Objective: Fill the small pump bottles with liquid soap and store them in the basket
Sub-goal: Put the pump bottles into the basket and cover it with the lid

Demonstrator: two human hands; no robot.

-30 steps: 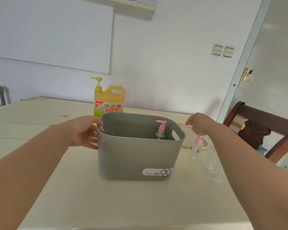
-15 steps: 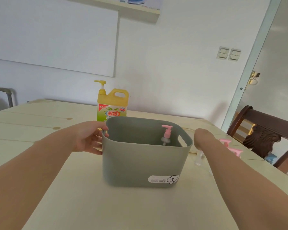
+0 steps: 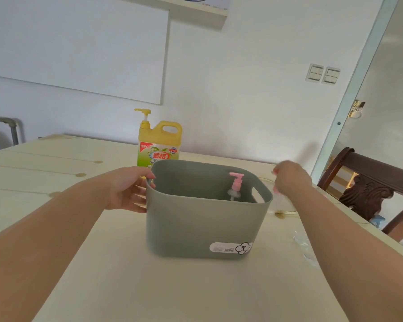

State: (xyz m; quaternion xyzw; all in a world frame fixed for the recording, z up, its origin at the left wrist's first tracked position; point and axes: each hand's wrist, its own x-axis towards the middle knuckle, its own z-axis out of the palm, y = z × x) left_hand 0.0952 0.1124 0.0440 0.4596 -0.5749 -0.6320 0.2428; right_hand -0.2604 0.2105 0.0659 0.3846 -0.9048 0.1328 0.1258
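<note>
Gripping the left rim of the grey-green plastic basket, the left hand had its thumb hooked over the edge by the handle slot & its fingers curled vs. the outer wall. The basket stood upright, approx mid-way across the cream wooden table, w/ a white sticker low on its near wall. Inside, toward the right end, stood a small clear pump bottle with a pink pump head, upright, only its top showing over the rim. The right hand hung in the air just beyond the basket's right rim. It was motion-blurred, w/ bits of pink at the fingertips, so I couldn't tell whether it held anything or how the fingers lay. Behind the basket's far left corner stood a big yellow plastic detergent jug with a yellow pump, label facing the camera. On the table right of the basket lay a clear item, too faint to ID. At the table's right side was a dark carved wooden chair; two white wall switches sat higher up on the wall.
</note>
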